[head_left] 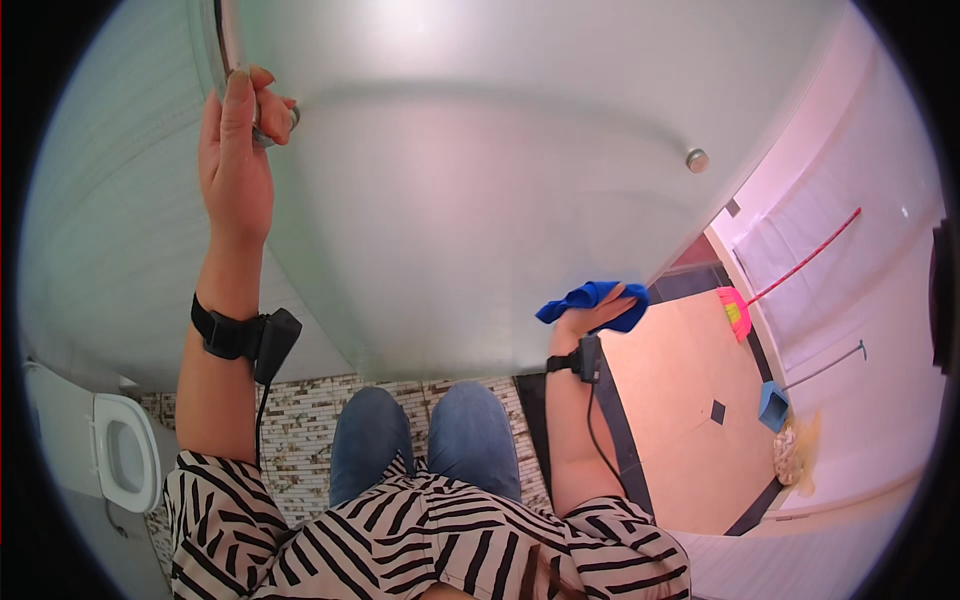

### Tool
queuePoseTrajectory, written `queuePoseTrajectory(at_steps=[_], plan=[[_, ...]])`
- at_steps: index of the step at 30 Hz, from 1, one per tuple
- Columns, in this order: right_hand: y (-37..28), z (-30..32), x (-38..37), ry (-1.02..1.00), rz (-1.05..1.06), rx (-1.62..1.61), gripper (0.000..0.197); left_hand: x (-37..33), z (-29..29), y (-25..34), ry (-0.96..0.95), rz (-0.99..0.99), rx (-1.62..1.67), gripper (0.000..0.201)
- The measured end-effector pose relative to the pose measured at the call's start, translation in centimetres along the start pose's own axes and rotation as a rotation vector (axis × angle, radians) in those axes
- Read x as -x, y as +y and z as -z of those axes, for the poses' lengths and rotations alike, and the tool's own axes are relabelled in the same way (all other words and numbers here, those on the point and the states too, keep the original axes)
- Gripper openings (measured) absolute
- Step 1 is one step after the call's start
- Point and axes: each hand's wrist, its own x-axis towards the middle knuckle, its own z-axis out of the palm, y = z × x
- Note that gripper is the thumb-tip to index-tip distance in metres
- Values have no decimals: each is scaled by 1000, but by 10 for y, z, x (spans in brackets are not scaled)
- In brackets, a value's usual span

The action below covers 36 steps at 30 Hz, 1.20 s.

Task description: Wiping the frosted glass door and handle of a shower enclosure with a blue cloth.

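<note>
The left hand [240,140] grasps one metal bar [229,38] and the right hand [592,316] holds one blue cloth [585,298] at the lower right edge of one frosted glass panel [470,230] (one round knob [697,160] shows on it), with one pink broom [735,314] and one blue dustpan [772,405] at right.

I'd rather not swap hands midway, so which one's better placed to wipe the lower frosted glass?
Your right hand, I'd judge: it holds the blue cloth near the lower right part of the frosted glass, while your left hand is at upper left, curled around a metal fitting.
</note>
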Motion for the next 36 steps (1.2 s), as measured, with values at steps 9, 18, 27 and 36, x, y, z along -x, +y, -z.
queuePoseTrajectory(at_steps=[9,18,27,36], plan=[[-114,22,47,-286,-116,-224,63,3,15,-5,-1,-4,-23,34],[-36,11,-6,-54,-183,-225,56,2,12,-1,42,-24,-43,35],[-35,6,61,-34,-1288,-572,56,2,15,-5,30,-38,-26,41],[-66,20,1,-66,-191,-264,55,2,8,-1,36,-36,-83,34]])
